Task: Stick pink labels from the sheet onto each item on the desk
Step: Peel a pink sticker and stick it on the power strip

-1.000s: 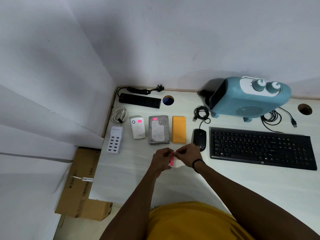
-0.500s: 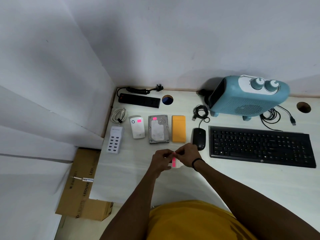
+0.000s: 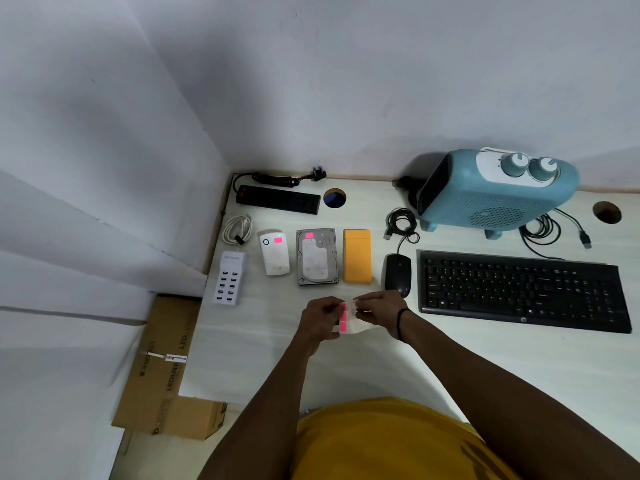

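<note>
Both my hands hold a small white label sheet (image 3: 353,323) with pink labels (image 3: 343,322) above the desk's front middle. My left hand (image 3: 320,318) pinches its left edge, and my right hand (image 3: 375,311) pinches its upper right corner. In a row behind lie a white USB hub (image 3: 228,278), a white adapter (image 3: 275,258) bearing a pink label, a hard drive (image 3: 317,256) bearing a pink label, a yellow case (image 3: 357,255) and a black mouse (image 3: 398,274).
A black keyboard (image 3: 519,291) lies to the right, with a blue heater (image 3: 491,192) and coiled cables behind it. A black power strip (image 3: 277,199) and a white cable (image 3: 237,228) sit at the back left. A cardboard box (image 3: 162,368) stands on the floor left of the desk.
My hands have drawn slightly apart on the sheet, so more of its pink labels and white backing show. The items on the desk have not moved.
</note>
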The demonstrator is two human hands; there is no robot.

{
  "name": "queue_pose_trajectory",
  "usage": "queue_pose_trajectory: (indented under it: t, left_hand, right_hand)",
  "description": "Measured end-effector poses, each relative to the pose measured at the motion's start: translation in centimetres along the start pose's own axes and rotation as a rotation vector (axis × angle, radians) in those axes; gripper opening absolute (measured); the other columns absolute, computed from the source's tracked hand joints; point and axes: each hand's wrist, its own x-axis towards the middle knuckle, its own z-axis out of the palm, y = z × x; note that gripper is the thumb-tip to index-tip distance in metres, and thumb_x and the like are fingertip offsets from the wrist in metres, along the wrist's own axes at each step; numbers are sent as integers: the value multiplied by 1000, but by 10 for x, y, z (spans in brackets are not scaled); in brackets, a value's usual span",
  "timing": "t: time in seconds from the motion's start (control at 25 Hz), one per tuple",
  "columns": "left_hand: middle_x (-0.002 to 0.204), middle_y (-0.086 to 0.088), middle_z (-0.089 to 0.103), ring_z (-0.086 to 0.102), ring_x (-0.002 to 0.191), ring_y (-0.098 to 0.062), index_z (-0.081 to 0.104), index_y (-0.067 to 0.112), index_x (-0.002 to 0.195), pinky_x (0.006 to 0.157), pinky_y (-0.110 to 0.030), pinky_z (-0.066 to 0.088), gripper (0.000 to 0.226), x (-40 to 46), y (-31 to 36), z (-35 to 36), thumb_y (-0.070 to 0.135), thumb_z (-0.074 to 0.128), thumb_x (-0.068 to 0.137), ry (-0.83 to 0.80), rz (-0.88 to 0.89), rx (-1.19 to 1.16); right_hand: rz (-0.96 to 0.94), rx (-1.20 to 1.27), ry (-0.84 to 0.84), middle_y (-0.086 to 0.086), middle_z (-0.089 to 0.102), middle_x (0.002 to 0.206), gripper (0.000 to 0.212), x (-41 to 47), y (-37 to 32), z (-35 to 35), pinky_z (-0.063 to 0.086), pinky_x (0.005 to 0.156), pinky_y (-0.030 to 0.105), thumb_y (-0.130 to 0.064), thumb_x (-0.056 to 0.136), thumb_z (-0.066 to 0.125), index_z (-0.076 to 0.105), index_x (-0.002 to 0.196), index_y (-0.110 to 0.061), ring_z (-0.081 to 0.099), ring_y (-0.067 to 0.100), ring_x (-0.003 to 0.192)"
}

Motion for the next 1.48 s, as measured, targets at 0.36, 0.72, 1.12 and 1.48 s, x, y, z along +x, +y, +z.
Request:
queue_pose_trajectory:
  t: [0.36, 0.72, 1.12, 1.48]
  left_hand:
    - [116, -9, 74, 69, 106, -26, 75, 12, 115, 94, -39, 56, 28, 1, -8, -16, 23, 65, 91, 177, -10, 479]
    - [110, 0, 76, 70, 101, -13, 76, 14, 110, 98, -27, 50, 23, 3, 50, -72, 26, 70, 91, 273, 252, 548]
    - [124, -4, 62, 60, 113, -25, 59, 21, 125, 87, -40, 54, 41, 115, 164, -168, 21, 71, 86, 361, 436, 942]
    - [152, -8, 33, 28, 143, -33, 44, 32, 143, 109, -57, 38, 85, 213, 202, -175, 13, 83, 70, 159, 418, 1570]
  right_hand:
    - [36, -26, 10, 17, 68, 76, 10, 2, -4, 4, 62, 62, 29, 1, 84, 73, 72, 93, 4, 68, 22, 68]
    - [-99, 47, -35, 24, 74, 92, 10, 14, -50, 68, 61, 76, 34, -2, 80, 77, 74, 89, 1, 73, 31, 82]
    - [-175, 179, 21, 18, 75, 86, 13, 71, -147, 111, 57, 72, 33, -9, 84, 75, 74, 96, -3, 73, 27, 77]
    - [-83, 290, 45, 18, 73, 83, 4, 123, -182, 114, 60, 83, 40, -4, 85, 73, 74, 89, -5, 73, 28, 77]
